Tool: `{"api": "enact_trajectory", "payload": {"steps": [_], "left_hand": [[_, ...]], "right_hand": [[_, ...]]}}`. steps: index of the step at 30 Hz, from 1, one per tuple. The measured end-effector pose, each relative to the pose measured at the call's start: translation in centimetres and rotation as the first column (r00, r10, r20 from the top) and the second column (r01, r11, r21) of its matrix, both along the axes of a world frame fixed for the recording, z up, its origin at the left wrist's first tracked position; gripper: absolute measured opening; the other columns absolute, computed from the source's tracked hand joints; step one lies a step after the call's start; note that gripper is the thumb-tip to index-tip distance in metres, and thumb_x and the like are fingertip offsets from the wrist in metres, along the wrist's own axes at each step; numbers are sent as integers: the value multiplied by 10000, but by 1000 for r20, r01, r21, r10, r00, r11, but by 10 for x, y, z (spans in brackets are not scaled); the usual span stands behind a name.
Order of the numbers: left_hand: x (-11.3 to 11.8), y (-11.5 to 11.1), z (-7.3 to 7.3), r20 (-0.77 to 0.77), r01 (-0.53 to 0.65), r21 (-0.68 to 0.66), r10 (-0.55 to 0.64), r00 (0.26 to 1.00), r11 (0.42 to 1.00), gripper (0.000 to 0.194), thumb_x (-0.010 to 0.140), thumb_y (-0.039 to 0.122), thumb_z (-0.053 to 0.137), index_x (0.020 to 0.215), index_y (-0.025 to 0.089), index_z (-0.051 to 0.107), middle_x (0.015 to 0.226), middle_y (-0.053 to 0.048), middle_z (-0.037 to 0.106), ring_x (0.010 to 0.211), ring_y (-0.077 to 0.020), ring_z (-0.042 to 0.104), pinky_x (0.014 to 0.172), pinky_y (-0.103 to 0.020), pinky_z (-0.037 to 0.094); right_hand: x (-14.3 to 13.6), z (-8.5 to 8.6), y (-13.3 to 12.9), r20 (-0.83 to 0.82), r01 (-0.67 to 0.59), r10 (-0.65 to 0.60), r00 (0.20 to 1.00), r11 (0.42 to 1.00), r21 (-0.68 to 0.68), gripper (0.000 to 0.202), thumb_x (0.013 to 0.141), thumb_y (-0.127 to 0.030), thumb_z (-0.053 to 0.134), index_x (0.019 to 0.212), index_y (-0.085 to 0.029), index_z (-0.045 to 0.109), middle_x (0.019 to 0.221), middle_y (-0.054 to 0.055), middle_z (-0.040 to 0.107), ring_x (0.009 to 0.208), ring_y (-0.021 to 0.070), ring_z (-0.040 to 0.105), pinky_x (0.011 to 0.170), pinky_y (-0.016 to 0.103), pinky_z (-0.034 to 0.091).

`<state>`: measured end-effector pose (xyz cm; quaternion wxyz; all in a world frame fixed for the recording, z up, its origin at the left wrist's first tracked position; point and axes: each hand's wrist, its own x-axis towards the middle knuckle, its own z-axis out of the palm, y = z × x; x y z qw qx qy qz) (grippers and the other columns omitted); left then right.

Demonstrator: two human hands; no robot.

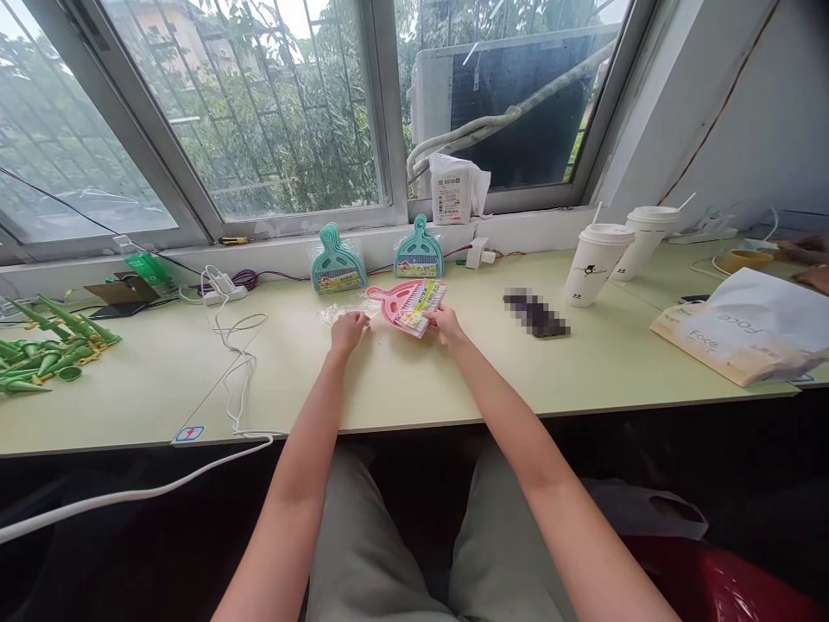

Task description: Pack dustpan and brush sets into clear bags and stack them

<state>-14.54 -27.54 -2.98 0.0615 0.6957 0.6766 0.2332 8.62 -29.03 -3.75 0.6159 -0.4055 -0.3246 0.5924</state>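
A pink dustpan-shaped item (395,304) with a yellow and white label is tilted above the table, its handle toward the left. My right hand (446,323) grips its right edge. Left of it, my left hand (351,332) is closed beside crumpled clear plastic film (333,313); whether the fingers pinch the film is too small to tell. Behind them, teal dustpan-shaped items in clear wrap (338,263) lean against the window ledge, and another teal one (419,250) stands further right.
The pale table (259,389) holds green pointed pieces (48,350) and white cables (243,389) at left. A blurred dark object (536,314), two white cups (592,268) (648,238) and a paper bag (744,328) lie right. Another person's hand (813,259) shows at far right.
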Motion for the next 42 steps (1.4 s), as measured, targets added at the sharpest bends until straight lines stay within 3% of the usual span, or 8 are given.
{"api": "enact_trajectory", "payload": {"steps": [3,7,10,14,21,26,35,42], "left_hand": [[-8,2,-2,31,-92,125,89,996,988,314,901,305,537,1191,226,625,1128,-59,696,1050,-224,624,895,-319,464],[-15,3,-7,-78,-180,94,188,979,979,623,783,314,707,1362,226,494,1317,-128,589,1248,-292,511,966,-373,448],[-18,5,-8,-155,-240,-24,233,960,970,413,836,302,621,1238,207,613,1211,-153,642,1161,-300,575,924,-388,473],[-21,7,-6,-170,-308,-9,302,938,951,280,859,321,575,1076,200,703,1131,-159,667,1047,-283,631,866,-370,488],[-23,3,-1,-23,-389,3,389,921,921,286,904,370,526,1043,198,706,1082,-152,679,1019,-294,635,838,-385,487],[-17,0,-2,-55,-344,99,351,935,934,302,946,300,441,1071,169,683,1078,-160,667,1030,-291,620,864,-385,476],[7,-10,-2,-73,-146,323,179,981,935,342,973,227,332,1132,168,629,1123,-130,643,1060,-248,592,862,-330,472],[31,-21,0,-84,21,389,13,996,921,338,981,259,346,1144,172,629,1223,-116,620,1175,-245,529,952,-340,451]], "right_hand": [[5,-1,3,15,14,-13,1000,999,-40,238,746,47,545,900,-123,610,839,49,729,692,139,690,657,256,610],[13,-3,6,43,-43,46,998,997,-65,246,731,49,553,890,-122,629,835,64,738,721,159,703,713,292,615],[18,-3,6,79,-151,156,984,986,-74,248,721,50,567,888,-113,648,855,84,746,740,172,711,734,311,612],[21,-2,4,129,-247,260,957,963,-109,263,713,58,577,900,-109,656,853,88,748,710,169,709,703,304,607],[22,1,4,132,-181,195,972,978,-106,283,706,69,553,898,-110,656,851,81,743,700,175,707,746,341,610],[13,-2,2,121,-40,53,991,993,-108,251,721,56,553,890,-117,622,842,75,737,705,166,706,704,304,612],[-9,0,-10,129,-259,256,958,966,11,248,714,19,608,900,-142,642,875,63,750,730,157,706,676,273,609],[-13,0,-7,79,-108,107,991,994,10,230,740,41,570,876,-136,622,898,67,735,739,160,701,743,330,611]]}}
